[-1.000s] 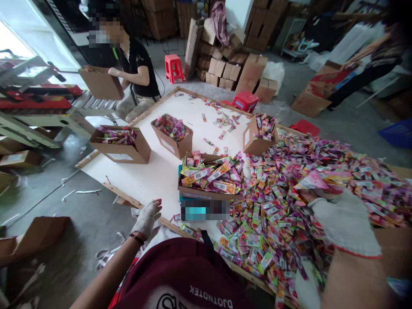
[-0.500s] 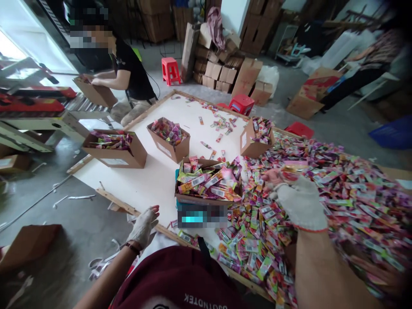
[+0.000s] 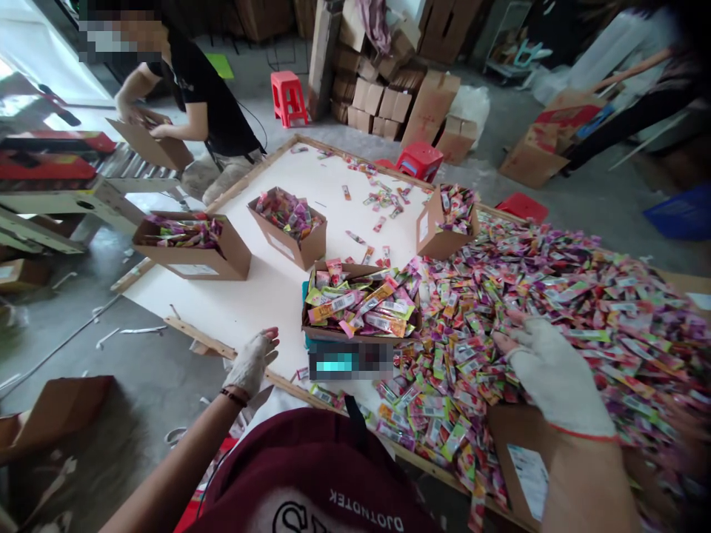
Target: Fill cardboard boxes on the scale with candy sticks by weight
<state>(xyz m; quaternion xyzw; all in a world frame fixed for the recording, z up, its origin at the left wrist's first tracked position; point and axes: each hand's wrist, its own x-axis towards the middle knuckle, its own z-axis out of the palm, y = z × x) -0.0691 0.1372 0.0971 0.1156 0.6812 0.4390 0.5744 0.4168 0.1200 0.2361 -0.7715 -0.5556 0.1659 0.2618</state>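
Observation:
My left hand (image 3: 251,362), in a pale fingerless glove, rests on the wooden front edge of the white table (image 3: 261,296) with its fingers loosely spread and nothing in it. My right hand (image 3: 549,370), in a white glove, lies palm down on the big heap of coloured sachets (image 3: 555,296), fingers spread over them. A cardboard box (image 3: 361,303) heaped with sachets stands on the table between my two hands. A flat piece of cardboard (image 3: 527,459) with a white label sits under my right forearm.
Three more sachet-filled boxes stand on the table: left (image 3: 189,244), middle (image 3: 289,222), right (image 3: 444,222). A person in black (image 3: 205,96) handles a box by a roller conveyor (image 3: 127,163) at the far left. Red stools (image 3: 289,96) and stacked cartons (image 3: 389,104) stand behind.
My right hand carried a bunch of sachets left to the near box, then came back empty and now lies on the heap. My left hand stayed put. The other person turned toward the conveyor.

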